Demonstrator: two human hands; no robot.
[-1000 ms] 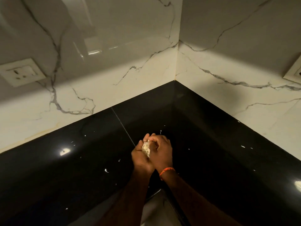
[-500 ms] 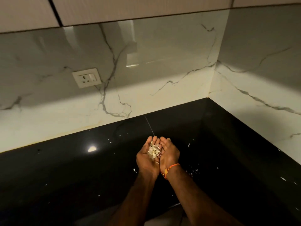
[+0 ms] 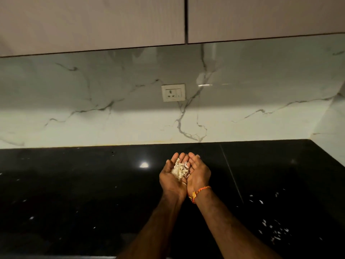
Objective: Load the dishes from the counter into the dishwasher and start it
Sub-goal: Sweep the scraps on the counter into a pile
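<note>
My left hand [image 3: 171, 182] and my right hand [image 3: 199, 174] are held side by side, palms up, forming a cup above the black counter [image 3: 74, 184]. A small heap of pale food scraps [image 3: 179, 170] lies in the hollow between the palms, mostly on the left one. An orange thread band [image 3: 200, 191] circles my right wrist. No dishes and no dishwasher are in view.
Several white crumbs [image 3: 276, 234] are scattered on the counter to the lower right. A marble backsplash with a white wall socket [image 3: 173, 92] rises behind the counter. Pale upper cabinets [image 3: 93, 21] hang above. The side wall meets the counter at far right [image 3: 336, 143].
My hands went from pressed together around the scraps to an open cup with palms up. The view has turned left and tilted up, away from the corner.
</note>
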